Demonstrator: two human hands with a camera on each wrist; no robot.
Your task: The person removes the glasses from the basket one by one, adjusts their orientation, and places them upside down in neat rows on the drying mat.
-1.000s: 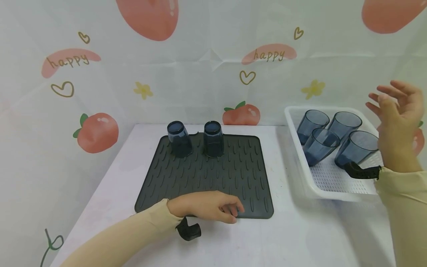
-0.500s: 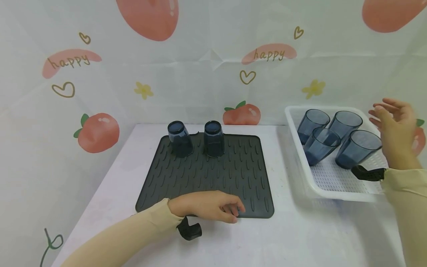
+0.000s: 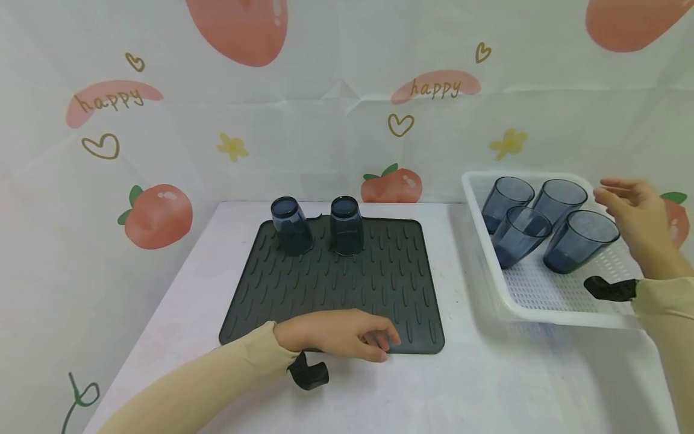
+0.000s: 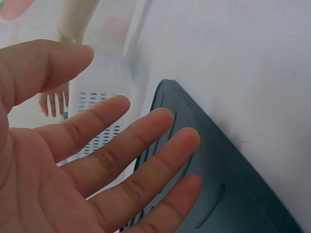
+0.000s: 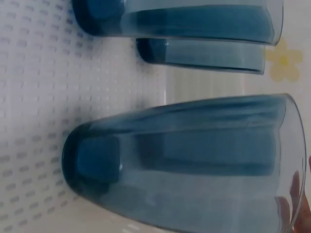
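Observation:
My left hand point(image 3: 341, 334) hovers over the front edge of the black drying mat point(image 3: 401, 289), holding nothing. In the left wrist view its fingers point(image 4: 146, 131) are loosely spread. Over the right side of the white basket point(image 3: 509, 295), my right hand point(image 3: 637, 220) is beside the rim of the nearest blue glass point(image 3: 582, 241). The right wrist view catches only fingertips point(image 5: 303, 218) by that rim; whether they touch it I cannot tell. Several blue glasses, including a front-left glass point(image 3: 520, 235), stand mouth up and tilted in the basket.
Two blue glasses, a left one point(image 3: 293, 226) and a right one point(image 3: 347, 226), stand upside down at the back of the mat. A printed cloth wall point(image 3: 303, 132) rises behind the white table point(image 3: 466, 386). The basket's perforated floor shows at its front.
My right hand has come down beside the right glass in the basket, its wrist shifting right. My left hand and the glasses have stayed in place.

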